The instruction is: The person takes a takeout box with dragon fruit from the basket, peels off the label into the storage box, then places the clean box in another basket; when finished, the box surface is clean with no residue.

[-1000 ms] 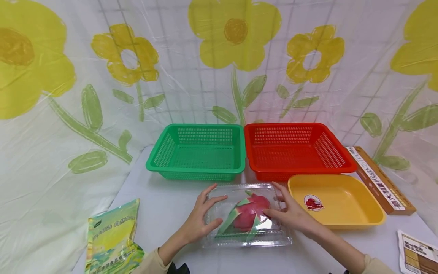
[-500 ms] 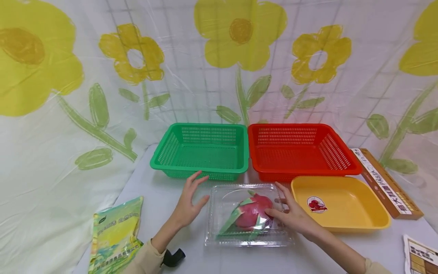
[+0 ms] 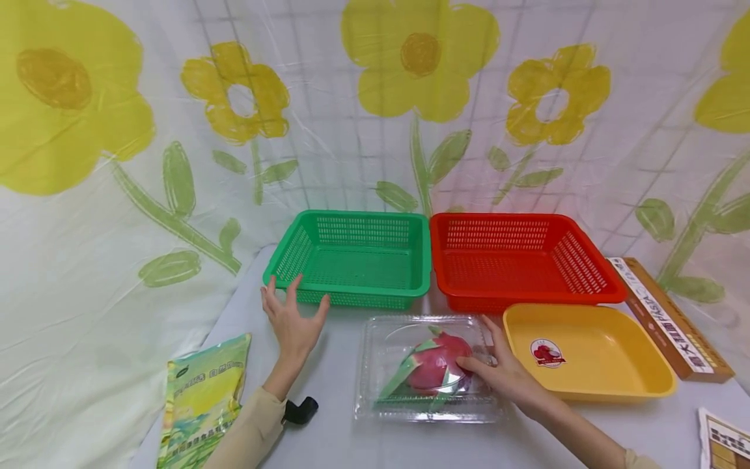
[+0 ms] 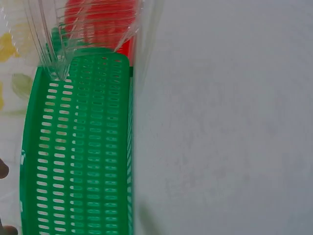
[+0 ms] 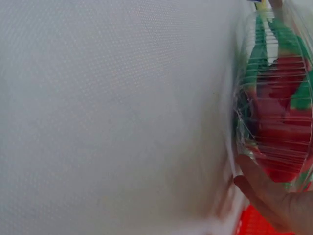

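A clear plastic clamshell box point(image 3: 381, 332) with a red dragon fruit point(image 3: 436, 365) with green scales inside lies in the middle of the table. My right hand point(image 3: 510, 368) grips the box's right side, thumb on the lid and fingers along the edge. In the right wrist view, fingers point(image 5: 264, 188) show close against the ribbed side wall. My left hand point(image 3: 295, 326) is away from the box, fingers spread, overlapping the front left corner of the green basket point(image 3: 351, 290) in the head view. Only its fingertips point(image 4: 4, 169) show at the left wrist view's edge.
Right of the green basket stands a red basket point(image 3: 527, 296), with a yellow tray point(image 3: 592, 365) before it. A long pasta box point(image 3: 674, 319) lies at the right and a white-and-brown packet point(image 3: 726, 443) at the front right. A yellow-green bag point(image 3: 205, 397) lies at the left.
My left hand has let go of the box's left side and moved left and back toward the green basket. My right hand stays at the box, and the head view has shifted slightly.
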Demonstrator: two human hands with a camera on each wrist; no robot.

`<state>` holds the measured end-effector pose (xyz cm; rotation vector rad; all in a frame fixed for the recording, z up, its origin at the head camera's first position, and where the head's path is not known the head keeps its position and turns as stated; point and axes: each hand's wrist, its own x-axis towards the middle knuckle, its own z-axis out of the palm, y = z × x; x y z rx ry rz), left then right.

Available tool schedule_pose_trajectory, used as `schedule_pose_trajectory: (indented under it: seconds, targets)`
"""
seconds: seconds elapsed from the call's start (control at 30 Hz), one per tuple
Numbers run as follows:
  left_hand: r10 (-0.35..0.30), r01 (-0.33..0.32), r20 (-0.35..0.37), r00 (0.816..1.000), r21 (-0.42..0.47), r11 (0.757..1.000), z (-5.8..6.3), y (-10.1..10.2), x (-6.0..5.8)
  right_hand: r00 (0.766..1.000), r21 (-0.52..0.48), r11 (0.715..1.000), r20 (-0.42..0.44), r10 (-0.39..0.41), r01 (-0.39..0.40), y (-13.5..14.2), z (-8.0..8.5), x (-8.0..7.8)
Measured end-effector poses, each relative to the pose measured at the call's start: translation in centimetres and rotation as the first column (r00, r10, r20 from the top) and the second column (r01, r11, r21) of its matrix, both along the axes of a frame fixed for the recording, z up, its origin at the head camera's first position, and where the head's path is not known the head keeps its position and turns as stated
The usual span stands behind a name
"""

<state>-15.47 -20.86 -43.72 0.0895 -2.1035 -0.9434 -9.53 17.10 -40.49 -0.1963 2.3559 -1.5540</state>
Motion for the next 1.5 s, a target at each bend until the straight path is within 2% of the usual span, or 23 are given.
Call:
schedule_pose_trajectory:
  seconds: [0.13,0.4,0.63,1.0,1.27,1.5]
  targets:
    - [0.037,-0.039,0.039,0.999,0.055,0.998,-0.2,-0.1,-0.3,1.000,-0.004,1.000,0.011,-0.012,0.012,-0.1,-0.2,0.0]
    - [0.033,-0.047,0.098,0.995,0.138,0.989,-0.5,0.6,-1.1,0.998,-0.022,1.000,0.065,-0.012,0.013,-0.1,-0.1,-0.1]
    - [0.052,-0.057,0.028,0.998,0.195,0.979,-0.9,1.6,-1.8,0.995,-0.059,0.998,0.098,0.007,-0.001,-0.2,-0.3,-0.3]
    - [0.088,-0.076,-0.035,0.995,0.268,0.961,-1.6,2.4,-2.5,0.988,-0.197,0.980,0.151,0.027,0.003,-0.3,-0.8,-0.6]
    - [0.125,-0.104,-0.055,0.991,0.290,0.952,-1.7,3.3,-2.8,0.984,-0.211,0.976,0.179,-0.013,0.051,-0.5,-0.9,-0.5]
    - [0.172,-0.134,-0.093,0.981,0.323,0.937,-2.0,3.9,-3.4,0.986,-0.237,0.971,0.169,-0.003,0.043,-0.5,-0.7,-0.5]
